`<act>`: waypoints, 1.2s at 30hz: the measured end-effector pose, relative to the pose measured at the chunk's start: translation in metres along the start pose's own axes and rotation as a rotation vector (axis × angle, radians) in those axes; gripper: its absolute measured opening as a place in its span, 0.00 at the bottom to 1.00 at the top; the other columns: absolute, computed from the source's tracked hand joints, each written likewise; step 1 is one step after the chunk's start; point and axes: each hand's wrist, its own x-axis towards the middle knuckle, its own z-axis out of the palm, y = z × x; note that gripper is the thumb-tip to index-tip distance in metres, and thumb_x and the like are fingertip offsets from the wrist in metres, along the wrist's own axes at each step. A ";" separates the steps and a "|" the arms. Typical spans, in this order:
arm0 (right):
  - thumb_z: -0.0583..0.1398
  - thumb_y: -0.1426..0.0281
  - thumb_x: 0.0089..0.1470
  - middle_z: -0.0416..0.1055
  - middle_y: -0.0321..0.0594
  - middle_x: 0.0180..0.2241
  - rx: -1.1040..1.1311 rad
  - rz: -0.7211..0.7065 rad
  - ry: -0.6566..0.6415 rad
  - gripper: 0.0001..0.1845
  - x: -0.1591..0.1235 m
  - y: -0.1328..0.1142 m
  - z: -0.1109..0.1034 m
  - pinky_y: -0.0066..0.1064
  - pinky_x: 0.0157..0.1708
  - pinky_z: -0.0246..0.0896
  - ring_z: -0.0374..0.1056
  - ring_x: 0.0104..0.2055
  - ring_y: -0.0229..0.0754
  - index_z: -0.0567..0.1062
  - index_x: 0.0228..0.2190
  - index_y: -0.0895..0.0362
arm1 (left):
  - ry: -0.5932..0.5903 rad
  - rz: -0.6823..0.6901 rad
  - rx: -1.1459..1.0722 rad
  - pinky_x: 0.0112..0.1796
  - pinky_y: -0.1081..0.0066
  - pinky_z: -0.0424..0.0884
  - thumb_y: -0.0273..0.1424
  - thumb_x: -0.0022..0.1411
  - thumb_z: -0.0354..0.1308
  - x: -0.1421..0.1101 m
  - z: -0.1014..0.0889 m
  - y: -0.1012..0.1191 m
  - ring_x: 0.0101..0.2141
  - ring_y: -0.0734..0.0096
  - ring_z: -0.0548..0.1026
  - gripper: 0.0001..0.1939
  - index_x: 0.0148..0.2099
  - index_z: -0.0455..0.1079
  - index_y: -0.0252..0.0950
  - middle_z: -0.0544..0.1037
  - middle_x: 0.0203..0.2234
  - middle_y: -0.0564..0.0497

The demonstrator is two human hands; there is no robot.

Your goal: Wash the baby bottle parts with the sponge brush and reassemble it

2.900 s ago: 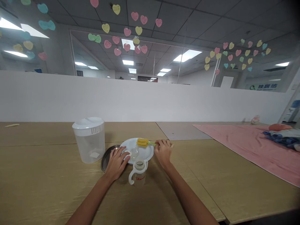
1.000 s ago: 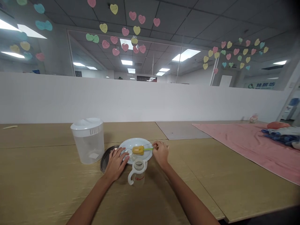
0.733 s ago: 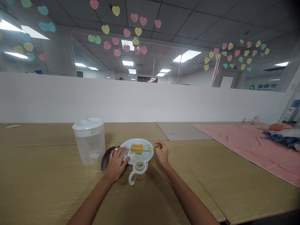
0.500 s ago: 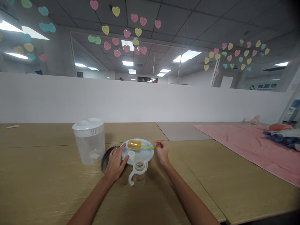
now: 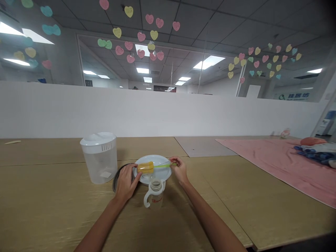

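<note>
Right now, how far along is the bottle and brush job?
Done: the baby bottle stands upright off the plate, its neck open. In hand: the right hand pinches the green handle of a sponge bottle brush, and the left hand is at its yellow head. Left: the brush is not yet in the bottle.

A bottle brush with a yellow sponge head and a thin green handle [image 5: 162, 166] is held level above a round white plate [image 5: 160, 176], its sponge head [image 5: 145, 167] pointing left over the plate's left side. The right hand [image 5: 180, 170] pinches the handle's end, and the left hand [image 5: 126, 182] curves just beside the sponge. A clear baby bottle with a white two-handled collar [image 5: 154, 196] stands upright at the plate's near edge.
</note>
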 end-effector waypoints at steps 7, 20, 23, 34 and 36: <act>0.52 0.76 0.28 0.68 0.37 0.26 -0.006 -0.042 -0.048 0.15 -0.002 0.001 0.000 0.30 0.34 0.58 0.62 0.30 0.38 0.72 0.24 0.58 | -0.006 -0.001 0.009 0.46 0.61 0.63 0.40 0.63 0.42 0.000 -0.002 0.001 0.34 0.66 0.71 0.16 0.33 0.66 0.37 0.75 0.28 0.51; 0.54 0.75 0.31 0.66 0.36 0.25 -0.068 -0.001 0.089 0.14 -0.003 0.000 0.003 0.30 0.33 0.59 0.62 0.30 0.38 0.72 0.27 0.58 | 0.311 0.072 0.155 0.49 0.60 0.60 0.34 0.62 0.49 0.001 0.001 -0.007 0.48 0.60 0.66 0.17 0.53 0.61 0.38 0.69 0.48 0.43; 0.53 0.75 0.30 0.66 0.36 0.24 -0.110 0.025 0.166 0.14 -0.001 0.001 -0.001 0.29 0.33 0.59 0.62 0.29 0.38 0.72 0.25 0.59 | 0.296 -0.010 0.220 0.48 0.59 0.59 0.34 0.63 0.47 0.002 0.000 -0.013 0.48 0.59 0.65 0.17 0.53 0.63 0.39 0.69 0.49 0.43; 0.52 0.74 0.29 0.67 0.37 0.24 -0.163 0.011 0.192 0.15 0.001 0.005 -0.005 0.29 0.32 0.58 0.62 0.28 0.39 0.72 0.25 0.58 | 0.035 -0.261 0.453 0.43 0.57 0.58 0.42 0.60 0.47 0.000 -0.003 -0.029 0.43 0.52 0.66 0.20 0.48 0.66 0.34 0.76 0.37 0.42; 0.52 0.74 0.29 0.67 0.37 0.25 -0.161 0.011 0.192 0.15 0.001 0.005 -0.005 0.29 0.32 0.58 0.62 0.29 0.39 0.72 0.25 0.58 | -0.020 -0.262 0.484 0.43 0.58 0.58 0.40 0.60 0.47 -0.002 -0.003 -0.030 0.43 0.52 0.67 0.18 0.46 0.66 0.34 0.76 0.35 0.42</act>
